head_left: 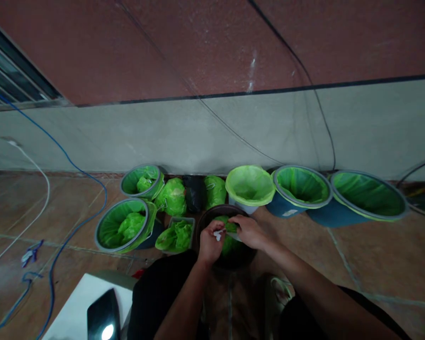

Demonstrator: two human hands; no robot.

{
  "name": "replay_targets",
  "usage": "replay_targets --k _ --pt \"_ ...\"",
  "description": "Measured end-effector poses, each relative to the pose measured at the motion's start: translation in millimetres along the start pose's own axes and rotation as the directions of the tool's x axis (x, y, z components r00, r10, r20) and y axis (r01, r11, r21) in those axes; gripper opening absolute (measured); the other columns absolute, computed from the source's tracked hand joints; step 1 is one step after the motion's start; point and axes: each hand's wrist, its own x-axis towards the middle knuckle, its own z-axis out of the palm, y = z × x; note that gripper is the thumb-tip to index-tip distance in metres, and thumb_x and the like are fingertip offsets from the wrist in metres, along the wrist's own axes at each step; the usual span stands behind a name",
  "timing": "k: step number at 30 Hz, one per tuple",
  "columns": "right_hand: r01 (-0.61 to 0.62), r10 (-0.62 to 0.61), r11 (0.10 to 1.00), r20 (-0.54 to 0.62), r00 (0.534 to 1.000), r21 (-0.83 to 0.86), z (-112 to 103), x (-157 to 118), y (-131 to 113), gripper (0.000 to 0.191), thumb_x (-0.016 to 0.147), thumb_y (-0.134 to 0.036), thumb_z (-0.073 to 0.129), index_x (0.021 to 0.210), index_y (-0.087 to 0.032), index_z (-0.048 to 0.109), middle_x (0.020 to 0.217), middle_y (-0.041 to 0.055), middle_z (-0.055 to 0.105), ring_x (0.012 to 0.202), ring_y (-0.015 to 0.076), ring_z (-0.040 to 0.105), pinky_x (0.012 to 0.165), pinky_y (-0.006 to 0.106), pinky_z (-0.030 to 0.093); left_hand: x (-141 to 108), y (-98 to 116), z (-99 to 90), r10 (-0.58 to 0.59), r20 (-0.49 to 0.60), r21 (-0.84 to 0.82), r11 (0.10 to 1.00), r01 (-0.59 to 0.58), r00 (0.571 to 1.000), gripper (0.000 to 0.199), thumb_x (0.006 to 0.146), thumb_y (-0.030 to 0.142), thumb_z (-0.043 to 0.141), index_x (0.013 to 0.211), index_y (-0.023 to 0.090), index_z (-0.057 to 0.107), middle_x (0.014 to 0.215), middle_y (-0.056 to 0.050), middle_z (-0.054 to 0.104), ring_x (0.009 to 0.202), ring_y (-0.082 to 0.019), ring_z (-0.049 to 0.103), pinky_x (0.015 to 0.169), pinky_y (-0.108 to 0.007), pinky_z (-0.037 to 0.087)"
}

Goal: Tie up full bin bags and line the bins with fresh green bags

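Observation:
Over a dark brown bin between my knees, both hands are close together. My left hand is closed, with a small white string-like piece showing at its fingertips. My right hand is closed on a green plastic bag just beside it. More green plastic lies lower inside the dark bin. Left of that bin stands a small square bin with a crumpled green bag in it. My fingers partly cover what they hold.
Bins lined with green bags stand along the wall: a white one, blue ones at right, others at left. Tied green bags and a black bag sit between. A phone lies on a white surface; a blue cable crosses the floor.

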Motion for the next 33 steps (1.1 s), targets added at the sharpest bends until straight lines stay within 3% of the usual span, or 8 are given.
replay_targets --k 3,7,11,15,19,26,29,33 --pt "0.048 -0.056 0.989 0.058 0.997 0.142 4 3 -5 0.033 0.084 -0.006 0.043 0.103 -0.013 0.070 0.100 0.0094 0.072 0.090 0.0188 0.066 0.082 0.027 0.047 -1 -3 2.8 0.068 0.005 0.080 0.995 -0.068 0.998 0.018 0.075 0.010 0.056 0.088 0.018 0.067 0.084 -0.002 0.068 0.080 -0.016 0.064 0.076 -0.027 0.049" --pt "-0.016 -0.033 0.951 0.152 0.988 0.309 15 5 -6 0.030 0.088 -0.008 0.039 0.096 -0.012 0.068 0.079 0.0053 0.069 0.056 0.0118 0.059 0.058 0.023 0.044 -3 -12 7.4 0.124 -0.050 0.161 0.980 -0.115 0.991 0.025 0.073 0.005 0.051 0.088 0.018 0.067 0.089 -0.004 0.069 0.088 -0.017 0.064 0.083 -0.030 0.049" --pt "-0.074 -0.011 0.902 0.194 0.981 0.425 19 5 -4 0.025 0.088 -0.013 0.042 0.087 -0.013 0.067 0.066 0.0007 0.063 0.049 0.0102 0.055 0.050 0.021 0.039 -6 -17 11.0 0.071 -0.112 0.117 0.991 -0.058 0.991 0.023 0.076 0.010 0.055 0.094 0.018 0.066 0.089 -0.004 0.068 0.084 -0.017 0.063 0.079 -0.028 0.049" --pt "-0.173 0.055 0.851 0.243 0.968 0.496 13 5 -6 0.021 0.088 -0.017 0.047 0.081 -0.014 0.066 0.056 -0.0028 0.056 0.048 0.0095 0.053 0.048 0.019 0.037 -9 -17 12.3 -0.032 -0.167 0.043 0.998 0.039 0.985 0.008 0.075 0.019 0.061 0.082 0.018 0.066 0.082 -0.003 0.065 0.076 -0.015 0.060 0.071 -0.025 0.047" --pt "-0.242 0.110 0.839 0.282 0.953 0.488 9 4 -6 0.016 0.087 -0.018 0.052 0.081 -0.013 0.066 0.054 -0.0032 0.055 0.047 0.0089 0.051 0.045 0.018 0.036 -8 -16 11.4 -0.155 -0.098 -0.062 0.987 0.149 0.983 0.006 0.072 0.024 0.064 0.072 0.018 0.063 0.067 0.001 0.060 0.063 -0.013 0.054 0.062 -0.023 0.043" --pt "-0.262 0.184 0.910 0.254 0.949 0.321 6 2 -14 0.024 0.092 -0.018 0.044 0.082 -0.014 0.065 0.060 0.0006 0.061 0.053 0.0105 0.057 0.052 0.019 0.043 -5 -17 11.8 -0.188 -0.039 -0.073 0.980 0.185 0.981 0.009 0.071 0.026 0.064 0.072 0.017 0.065 0.064 0.002 0.060 0.059 -0.012 0.051 0.057 -0.023 0.039" --pt "-0.139 0.130 0.988 0.105 0.986 0.075 4 -1 -19 0.024 0.092 -0.016 0.043 0.090 -0.013 0.066 0.082 0.0077 0.069 0.075 0.0156 0.065 0.067 0.023 0.046 -3 -21 11.5 -0.174 -0.020 -0.011 0.985 0.174 0.985 0.009 0.074 0.026 0.062 0.075 0.017 0.065 0.063 0.002 0.059 0.059 -0.013 0.052 0.058 -0.023 0.039" --pt "-0.086 0.097 0.963 0.029 0.995 -0.256 -3 -6 -18 0.028 0.088 -0.007 0.041 0.105 -0.009 0.064 0.108 0.0163 0.069 0.097 0.0222 0.066 0.079 0.028 0.045 -3 -25 6.8 -0.088 -0.050 0.253 0.963 0.098 0.995 0.006 0.076 0.019 0.061 0.071 0.018 0.065 0.069 -0.002 0.063 0.066 -0.015 0.056 0.064 -0.025 0.040"
